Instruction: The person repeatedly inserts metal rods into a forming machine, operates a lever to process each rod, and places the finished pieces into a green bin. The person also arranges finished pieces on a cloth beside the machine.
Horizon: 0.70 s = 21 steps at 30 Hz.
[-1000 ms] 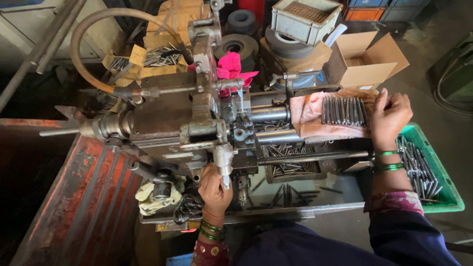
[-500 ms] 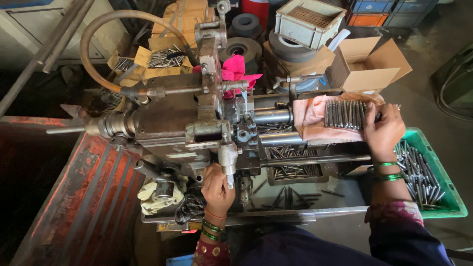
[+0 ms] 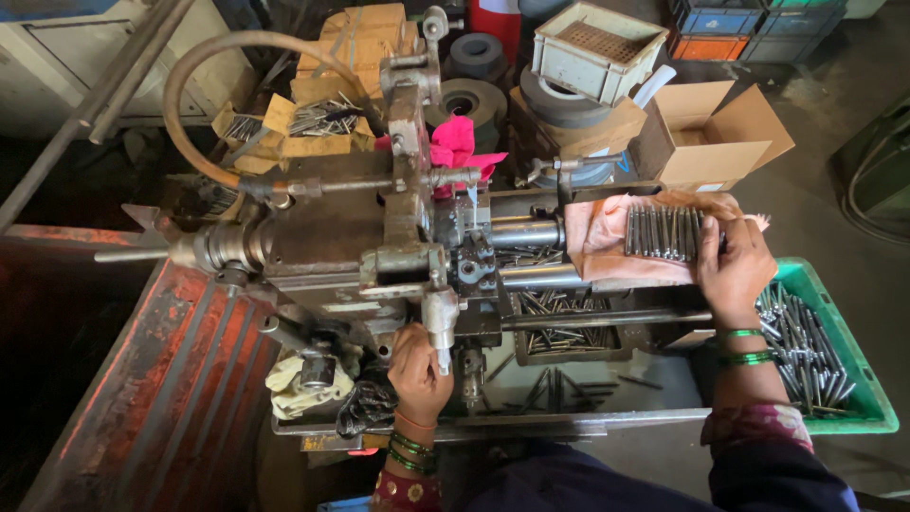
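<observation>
Steel rods (image 3: 664, 231), right hand (image 3: 732, 265) still resting

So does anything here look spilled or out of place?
Yes: loose metal pins lie scattered at all angles in the machine's tray, unlike the neat row of rods by the right hand. The left hand is at a machine handle.

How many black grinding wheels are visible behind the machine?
3: small wheel at top, larger wheel below it, and another wheel under the grey crate. Others may be hidden.
</observation>
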Tool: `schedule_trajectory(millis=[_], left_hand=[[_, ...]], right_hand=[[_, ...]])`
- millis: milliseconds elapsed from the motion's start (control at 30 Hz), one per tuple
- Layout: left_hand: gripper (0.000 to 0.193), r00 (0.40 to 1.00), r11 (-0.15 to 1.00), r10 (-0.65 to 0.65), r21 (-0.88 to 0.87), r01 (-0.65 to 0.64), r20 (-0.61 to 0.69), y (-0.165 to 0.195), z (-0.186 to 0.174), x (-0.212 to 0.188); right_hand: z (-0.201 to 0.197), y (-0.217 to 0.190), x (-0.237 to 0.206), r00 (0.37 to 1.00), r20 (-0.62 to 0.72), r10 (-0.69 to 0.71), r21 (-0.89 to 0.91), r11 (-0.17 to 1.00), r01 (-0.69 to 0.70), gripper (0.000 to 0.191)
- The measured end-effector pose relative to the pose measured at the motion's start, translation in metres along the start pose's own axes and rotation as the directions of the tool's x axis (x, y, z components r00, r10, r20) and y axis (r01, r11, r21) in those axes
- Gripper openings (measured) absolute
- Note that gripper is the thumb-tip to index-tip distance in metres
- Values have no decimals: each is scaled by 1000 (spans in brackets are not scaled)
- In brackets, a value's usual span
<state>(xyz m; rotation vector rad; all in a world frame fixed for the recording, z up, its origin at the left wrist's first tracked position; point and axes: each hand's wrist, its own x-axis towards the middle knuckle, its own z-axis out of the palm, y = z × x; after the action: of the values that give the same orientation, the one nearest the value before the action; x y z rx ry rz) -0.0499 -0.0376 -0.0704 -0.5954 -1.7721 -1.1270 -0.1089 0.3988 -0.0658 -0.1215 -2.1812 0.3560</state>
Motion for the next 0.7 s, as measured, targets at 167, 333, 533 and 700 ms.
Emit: schedule_trajectory(millis=[167,333,533,700], left_hand=[[7,1000,1000,-26,5,26,1,4,4,4],[12,999,998,-47,42,47,-5,7,8,5],[18,991,990,-130,63,129,13,15,12,5],[17,984,979,-179,92,180,-17,18,19,3]], right_hand=[[-4,1,5,1000,-20,4,36,999,-4,28],[-6,5,9,999,-37,2,55,999,0,31],[-6,13,15,999,-23,43,39,998,-42,27],[-7,21,20,998,9,68,16,998,-68,30]])
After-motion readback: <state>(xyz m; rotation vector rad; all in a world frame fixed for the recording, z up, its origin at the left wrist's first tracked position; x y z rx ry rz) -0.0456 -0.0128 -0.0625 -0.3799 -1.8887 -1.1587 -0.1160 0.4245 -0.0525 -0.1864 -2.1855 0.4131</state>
